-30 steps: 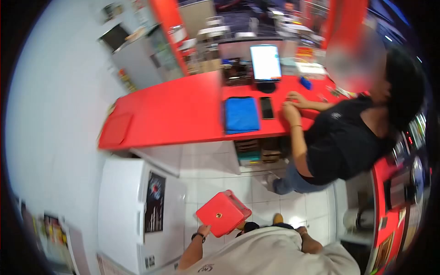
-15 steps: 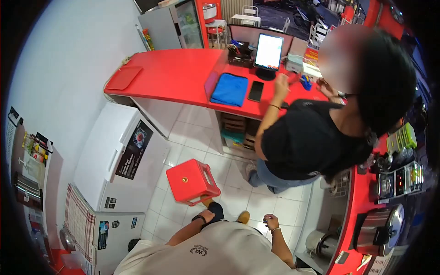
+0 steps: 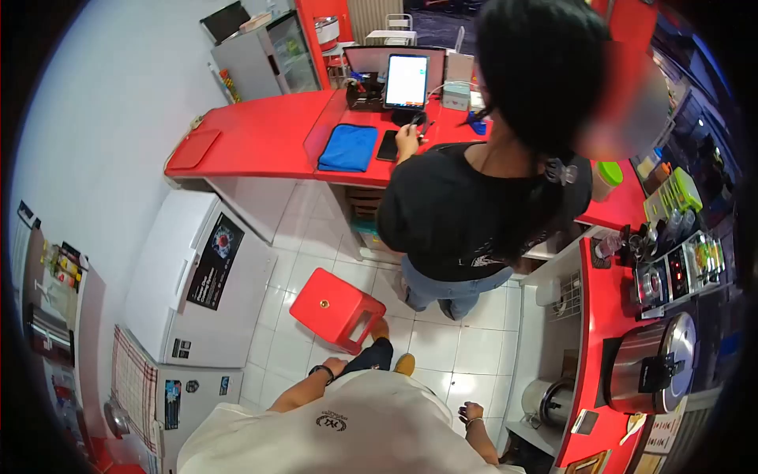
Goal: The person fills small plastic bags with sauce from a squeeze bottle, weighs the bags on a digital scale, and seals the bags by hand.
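My left hand (image 3: 333, 366) hangs beside my dark shorts, a dark band on its wrist. Its fingers look loosely bent and I see nothing in them. Just ahead of it stands a red plastic stool (image 3: 338, 308) on the tiled floor, close to my leg. Low on my other side is my right hand (image 3: 471, 411), a thin bracelet at the wrist. The fingers are slightly curled and apart, holding nothing visible. It is nearest to the red side counter, without touching it.
A co-worker in a black top (image 3: 482, 205) stands ahead at the red counter (image 3: 260, 134), by a tablet (image 3: 407, 80) and blue cloth (image 3: 347, 148). A white chest freezer (image 3: 170, 276) is at left. A large metal pot (image 3: 651, 363) sits on the right counter.
My view has shifted, and the stool is now beside my leg. The co-worker appears further left in view, head turned to the right. Both my hands stay low at my sides.
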Available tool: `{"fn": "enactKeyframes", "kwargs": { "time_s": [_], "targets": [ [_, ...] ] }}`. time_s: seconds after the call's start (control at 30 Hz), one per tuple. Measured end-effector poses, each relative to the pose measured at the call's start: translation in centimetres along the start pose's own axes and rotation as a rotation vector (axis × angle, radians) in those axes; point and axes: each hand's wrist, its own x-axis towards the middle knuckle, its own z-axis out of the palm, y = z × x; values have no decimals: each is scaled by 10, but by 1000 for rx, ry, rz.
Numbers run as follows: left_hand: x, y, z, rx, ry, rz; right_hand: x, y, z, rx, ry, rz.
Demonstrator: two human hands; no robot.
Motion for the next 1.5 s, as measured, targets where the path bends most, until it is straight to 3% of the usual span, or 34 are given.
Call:
{"fn": "enactKeyframes", "kwargs": {
  "time_s": [0.03, 0.1, 0.17, 0.37, 0.43, 0.57, 0.63, 0.77, 0.8, 0.9, 1.03, 1.07, 1.1, 1.23, 1.37, 1.5],
  "targets": [
    [27, -25, 15, 129, -46, 99, -1, -4, 8, 24, 0, 4],
    [18, -8, 8, -37, -6, -52, -4, -6, 23, 104, -1, -65],
    [15, 6, -1, -5, -46, -28, -9, -8, 38, 147, -15, -111],
    [44, 50, -10, 150, -186, 197, -33, 8, 56, 204, -51, -189],
    [51, 78, -11, 173, -300, 35, -40, 27, 50, 209, 9, -106],
    [74, 102, -8, 212, -332, 152, -47, 65, 36, 416, 167, 76],
    [97, 105, -7, 403, -323, 357, -56, 81, 28, 509, 225, 93],
    [153, 130, -4, 542, -371, 452, -57, 118, 33, 523, 301, -3],
    [173, 129, -3, 206, -559, 213, -71, 118, 36, 552, 331, 37],
    [165, 172, -13, 233, -493, 142, -94, 117, 40, 623, 368, 138],
    [180, 203, -8, 210, -544, 176, -84, 119, 24, 576, 406, 176],
    [184, 206, -7, 284, -556, 246, -67, 129, 21, 439, 596, 100],
    [175, 220, -5, 306, -564, 254, -58, 128, 11, 292, 783, 23],
    [158, 261, 36, 483, -544, 289, -72, 78, -101, 247, 909, 16],
    [134, 292, 98, 620, -529, 350, -76, 33, -254, -56, 1153, -186],
    [104, 347, 172, 729, -513, 510, -64, -10, -377, -243, 1120, -173]
  ]
}}
